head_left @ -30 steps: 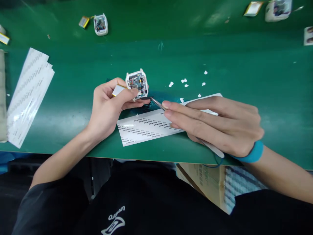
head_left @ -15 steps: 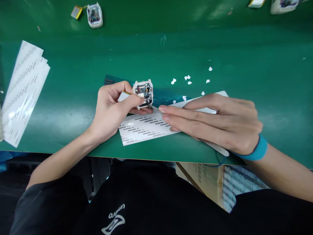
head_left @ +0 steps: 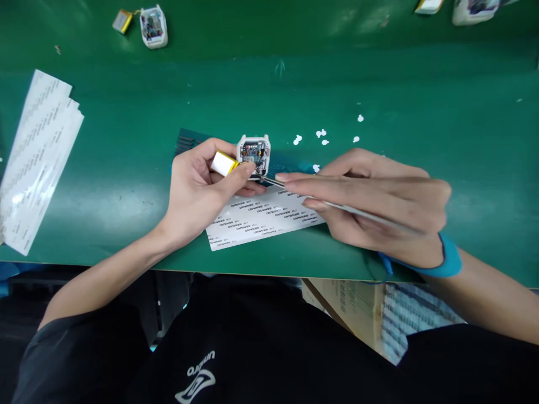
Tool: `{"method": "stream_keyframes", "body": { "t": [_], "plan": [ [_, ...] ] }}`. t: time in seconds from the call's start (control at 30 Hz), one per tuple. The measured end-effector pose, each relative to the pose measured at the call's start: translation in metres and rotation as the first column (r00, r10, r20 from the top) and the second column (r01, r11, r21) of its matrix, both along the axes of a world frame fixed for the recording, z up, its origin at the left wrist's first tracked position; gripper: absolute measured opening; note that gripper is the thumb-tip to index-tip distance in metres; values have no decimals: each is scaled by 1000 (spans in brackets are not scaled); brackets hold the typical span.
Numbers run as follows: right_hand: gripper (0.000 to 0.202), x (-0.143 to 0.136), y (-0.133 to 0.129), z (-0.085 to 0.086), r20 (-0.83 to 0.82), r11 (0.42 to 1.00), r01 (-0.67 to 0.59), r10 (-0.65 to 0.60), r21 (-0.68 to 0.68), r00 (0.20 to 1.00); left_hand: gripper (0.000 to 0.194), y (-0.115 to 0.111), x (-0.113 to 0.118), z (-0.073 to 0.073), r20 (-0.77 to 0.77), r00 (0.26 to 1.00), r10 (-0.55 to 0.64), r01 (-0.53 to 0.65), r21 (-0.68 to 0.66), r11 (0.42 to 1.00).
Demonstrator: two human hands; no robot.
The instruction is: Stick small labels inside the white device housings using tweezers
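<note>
My left hand (head_left: 206, 188) is closed around a white watch case (head_left: 266, 147) with its back off, so a circuit board (head_left: 251, 151) shows inside. A small battery (head_left: 224, 163) with yellow edges lies between the thumb and fingers of that hand, beside the case. In my right hand (head_left: 379, 202) are metal tweezers (head_left: 349, 210), held slantwise with their tips at the lower right corner of the case. What the tips touch is too small to tell. Under both hands lies a white printed adhesive sheet (head_left: 261, 216).
Several small white stickers (head_left: 322, 133) lie beyond my right hand. White printed strips (head_left: 42, 157) are at the left. Another open case (head_left: 154, 28) with its battery (head_left: 123, 22) sits at the back left, and a similar case (head_left: 475, 11) at the back right.
The case has shifted slightly right and the battery has turned, showing more of its yellow edge. My right hand has rolled over, so the tweezers' long shaft now shows.
</note>
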State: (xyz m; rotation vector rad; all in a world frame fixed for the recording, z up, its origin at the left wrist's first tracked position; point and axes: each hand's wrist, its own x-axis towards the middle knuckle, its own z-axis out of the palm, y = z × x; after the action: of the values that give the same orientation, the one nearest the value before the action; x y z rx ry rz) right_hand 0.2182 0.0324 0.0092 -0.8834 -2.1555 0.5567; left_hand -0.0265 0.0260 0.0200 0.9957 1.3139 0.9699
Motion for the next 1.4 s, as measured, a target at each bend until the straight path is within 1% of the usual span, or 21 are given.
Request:
{"method": "stream_keyframes", "body": {
  "t": [0.07, 0.1, 0.2, 0.37, 0.53, 0.63, 0.73, 0.83, 0.97, 1.13, 1.3, 1.4],
  "plan": [
    [43, 0, 3, 4, -19, 994, -75, 77, 83, 997, 22, -1, 0, -1, -21, 1000, -1, 1, 13, 1000],
    [44, -1, 4, 5, -27, 991, -88, 92, 105, 995, 24, -1, -1, -1, -33, 999, 1, 0, 17, 1000],
    [41, -1, 4, 6, -39, 995, -49, 53, 82, 998, 28, -1, -1, 0, -46, 999, -4, 5, 19, 1000],
    [44, 0, 0, 9, -50, 998, -47, 49, 47, 998, 28, 1, -2, 3, -21, 1000, -10, 10, 32, 999],
    [44, -2, -3, 8, -85, 999, -36, 38, 31, 996, 28, 1, -3, 1, -44, 999, -14, 15, 35, 999],
    [39, -4, 0, 7, -114, 1000, -17, 19, 16, 993, 30, 1, -2, 2, -46, 999, -5, 6, 35, 999],
    [35, -5, 4, 7, -174, 997, 43, -32, 64, 984, 30, 1, -1, 3, -24, 1000, 15, -14, 23, 1000],
    [40, -6, 8, 6, -212, 991, 83, -59, 103, 976, 30, 3, -1, 4, 14, 1000, 18, -18, 6, 1000],
    [44, -7, 9, 2, -235, 988, 90, -58, 128, 970, 33, 4, -2, 3, 59, 998, -17, 18, -8, 1000],
    [41, -6, 8, 4, -231, 988, 111, -84, 104, 969, 36, 4, -1, 0, 57, 998, -26, 27, -10, 1000],
    [39, -4, 8, 5, -248, 984, 121, -86, 129, 965, 40, 3, -3, 0, 69, 997, -27, 26, 9, 1000],
    [37, -5, 9, 4, -228, 983, 125, -93, 133, 969, 40, 6, -4, 2, 85, 996, -30, 32, -14, 999]
  ]
}}
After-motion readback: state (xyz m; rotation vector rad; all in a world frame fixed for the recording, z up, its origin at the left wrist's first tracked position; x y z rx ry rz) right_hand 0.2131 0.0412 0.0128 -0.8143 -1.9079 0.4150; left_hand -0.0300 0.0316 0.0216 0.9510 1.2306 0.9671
